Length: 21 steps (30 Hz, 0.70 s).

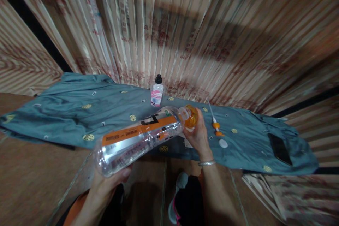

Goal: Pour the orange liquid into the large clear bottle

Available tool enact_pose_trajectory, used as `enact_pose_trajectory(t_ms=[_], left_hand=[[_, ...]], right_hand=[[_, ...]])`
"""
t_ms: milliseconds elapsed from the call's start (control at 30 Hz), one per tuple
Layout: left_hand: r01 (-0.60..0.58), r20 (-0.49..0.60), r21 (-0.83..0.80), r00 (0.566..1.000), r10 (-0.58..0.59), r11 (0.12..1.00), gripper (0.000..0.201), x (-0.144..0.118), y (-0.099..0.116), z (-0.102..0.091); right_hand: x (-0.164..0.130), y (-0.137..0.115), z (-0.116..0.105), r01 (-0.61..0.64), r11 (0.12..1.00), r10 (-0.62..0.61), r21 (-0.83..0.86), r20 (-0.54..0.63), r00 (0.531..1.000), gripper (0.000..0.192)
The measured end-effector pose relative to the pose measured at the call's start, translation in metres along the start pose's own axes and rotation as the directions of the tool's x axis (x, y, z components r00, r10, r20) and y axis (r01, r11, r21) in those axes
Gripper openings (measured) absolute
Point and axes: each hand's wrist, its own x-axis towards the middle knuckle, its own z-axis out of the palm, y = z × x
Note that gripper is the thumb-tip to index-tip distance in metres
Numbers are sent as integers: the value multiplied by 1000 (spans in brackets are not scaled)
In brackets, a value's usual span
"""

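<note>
Clear plastic is filling both hands: a large bottle [140,137] with an orange label is lying nearly on its side, tilting up toward its orange cap [191,116]. The left hand [112,180] is cupping the bottle's base from underneath, fingers curled around it. The right hand [197,135] is closing around the neck and cap, a metal bangle [207,163] sitting on its wrist.

The bottle is hanging just above the near edge of a teal cloth [66,113] that is spreading over the floor. Beyond the bottle, at the far edge of the cloth, a small bottle [157,91] with a black cap and pink label is standing upright. Just right of the large bottle's cap, a thin white and orange pump tube [215,120] is lying on the cloth, with a small white disc [223,143] beside it. Well to the right of the bottle, a dark phone [279,148] is resting flat on the cloth. Below the bottle, the person's shoe [178,197] is showing on the floor.
</note>
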Motion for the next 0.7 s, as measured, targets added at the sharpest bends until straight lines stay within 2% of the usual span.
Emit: enact_pose_trajectory(t_ms=[200, 400, 600, 700], left_hand=[[7, -22, 13, 1000, -7, 1000, 91, -2, 3, 2], [22, 13, 75, 1000, -23, 997, 96, -1, 4, -1], [-5, -28, -1, 1000, 5, 1000, 108, -1, 0, 2], [20, -44, 2, 999, -20, 1000, 117, 0, -3, 2]], right_hand=[[0, 0, 1, 13, 1000, -12, -27, 8, 1000, 101], [0, 1, 4, 10, 999, -10, -45, -1, 1000, 104], [0, 1, 4, 27, 999, -27, -38, -19, 999, 100], [0, 1, 3, 9, 1000, -9, -29, -6, 1000, 101]])
